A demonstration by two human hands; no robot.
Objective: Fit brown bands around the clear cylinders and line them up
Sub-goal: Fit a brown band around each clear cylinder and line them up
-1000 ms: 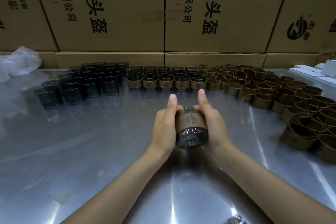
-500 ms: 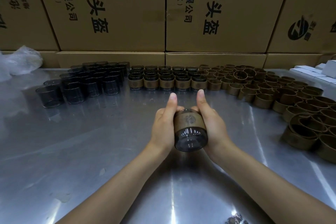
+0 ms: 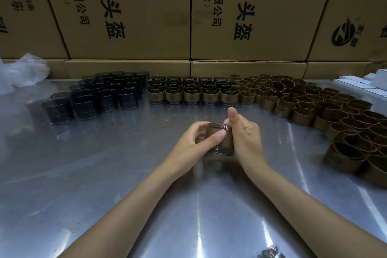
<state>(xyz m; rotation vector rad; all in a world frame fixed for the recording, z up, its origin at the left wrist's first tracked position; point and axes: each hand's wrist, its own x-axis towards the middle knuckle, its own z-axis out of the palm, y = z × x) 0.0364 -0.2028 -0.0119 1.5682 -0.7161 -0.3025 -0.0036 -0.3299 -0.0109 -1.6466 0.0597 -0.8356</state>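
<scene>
Glass-clear cylinder (image 3: 219, 139) sits mid-surface between your hands, brown band (image 3: 227, 138) already on; left hand (image 3: 196, 144) and right hand (image 3: 247, 140) curl round it. It looks light, slick, breakable: hold the banded wall, not the rim.

Counting what sits on my steel table (image 3: 104, 174)

I have two hands in view, my left hand (image 3: 195, 142) and my right hand (image 3: 246, 140), and between them one banded cylinder (image 3: 223, 142). Against the back, the banded cylinders (image 3: 192, 92) stand five across in the front row, with further rows behind that I cannot count exactly. To their left is a cluster of bare clear cylinders (image 3: 100, 96), some two dozen as far as I can tell. To the right lie loose brown bands (image 3: 314, 102), several dozen, too crowded to number. Four large cardboard boxes (image 3: 129, 10) show behind, one plastic bag (image 3: 21, 71) far left, and a few white boxes (image 3: 364, 84) far right.
</scene>
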